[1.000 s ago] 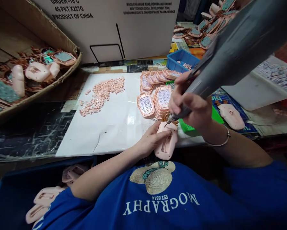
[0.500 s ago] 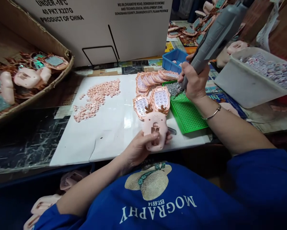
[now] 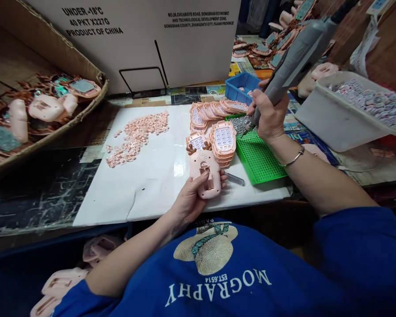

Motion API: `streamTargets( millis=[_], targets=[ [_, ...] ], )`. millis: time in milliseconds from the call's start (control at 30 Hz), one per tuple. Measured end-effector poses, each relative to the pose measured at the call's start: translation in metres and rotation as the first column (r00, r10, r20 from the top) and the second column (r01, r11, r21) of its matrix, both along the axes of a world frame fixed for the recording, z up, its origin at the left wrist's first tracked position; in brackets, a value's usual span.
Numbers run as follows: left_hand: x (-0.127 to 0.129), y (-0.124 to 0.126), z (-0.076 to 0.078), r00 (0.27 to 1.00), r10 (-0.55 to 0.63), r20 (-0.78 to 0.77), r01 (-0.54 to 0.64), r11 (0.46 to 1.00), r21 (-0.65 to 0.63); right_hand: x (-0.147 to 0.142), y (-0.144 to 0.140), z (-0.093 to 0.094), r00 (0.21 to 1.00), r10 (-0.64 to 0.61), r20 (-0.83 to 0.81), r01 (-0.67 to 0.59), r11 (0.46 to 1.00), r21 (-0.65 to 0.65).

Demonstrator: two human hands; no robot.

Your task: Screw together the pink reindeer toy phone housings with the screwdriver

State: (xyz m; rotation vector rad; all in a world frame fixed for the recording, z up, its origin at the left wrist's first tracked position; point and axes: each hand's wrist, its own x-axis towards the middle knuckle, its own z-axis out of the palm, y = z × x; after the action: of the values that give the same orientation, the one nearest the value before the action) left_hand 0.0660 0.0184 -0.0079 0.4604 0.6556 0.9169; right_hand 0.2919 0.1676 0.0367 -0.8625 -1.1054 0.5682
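My left hand [image 3: 191,196] holds a pink toy phone shell [image 3: 205,171], back side up with brown antlers at its top, just above the near edge of the white sheet [image 3: 151,176]. My right hand [image 3: 268,115] grips a grey electric screwdriver [image 3: 293,57], whose tip rests among the small metal screws [image 3: 240,124] at the far end of a green perforated tray [image 3: 259,158]. A stack of pink keypad fronts [image 3: 223,141] lies between the two hands.
Loose pink buttons [image 3: 136,134] are scattered on the sheet. A blue bin [image 3: 242,84], a row of keypad fronts [image 3: 214,109] and a white tub [image 3: 346,114] stand behind and right. A cardboard box of parts [image 3: 35,110] sits left. Pink shells [image 3: 64,277] lie in a blue bin near my lap.
The screwdriver left the shell and swung out to the screws on the green tray. My left hand turned the shell antlers-up and shifted it slightly left.
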Motion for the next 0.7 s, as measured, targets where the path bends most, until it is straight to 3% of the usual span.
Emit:
streamTargets(
  millis=[167,267,367,467,700],
  targets=[
    [0.001,-0.002,-0.003,0.997,0.058,0.043,-0.058,0.998,0.000,-0.025,-0.051,0.042,1.000,0.004,-0.004,-0.004,0.996,0.092],
    [0.002,-0.002,-0.006,0.992,0.105,0.062,-0.105,0.994,-0.004,-0.049,-0.092,0.055,0.987,0.155,-0.052,-0.145,0.977,0.155],
    [0.002,-0.002,-0.010,0.989,0.122,0.079,-0.122,0.993,-0.006,-0.072,-0.124,0.052,0.938,0.332,-0.099,-0.321,0.941,0.105],
    [0.002,-0.002,-0.011,0.986,0.145,0.083,-0.146,0.989,0.009,-0.086,-0.139,0.041,0.900,0.429,-0.080,-0.429,0.903,0.026],
    [0.005,-0.002,-0.007,0.977,0.186,0.103,-0.186,0.982,-0.004,-0.092,-0.139,0.024,0.862,0.502,-0.063,-0.502,0.865,0.015]
  ],
)
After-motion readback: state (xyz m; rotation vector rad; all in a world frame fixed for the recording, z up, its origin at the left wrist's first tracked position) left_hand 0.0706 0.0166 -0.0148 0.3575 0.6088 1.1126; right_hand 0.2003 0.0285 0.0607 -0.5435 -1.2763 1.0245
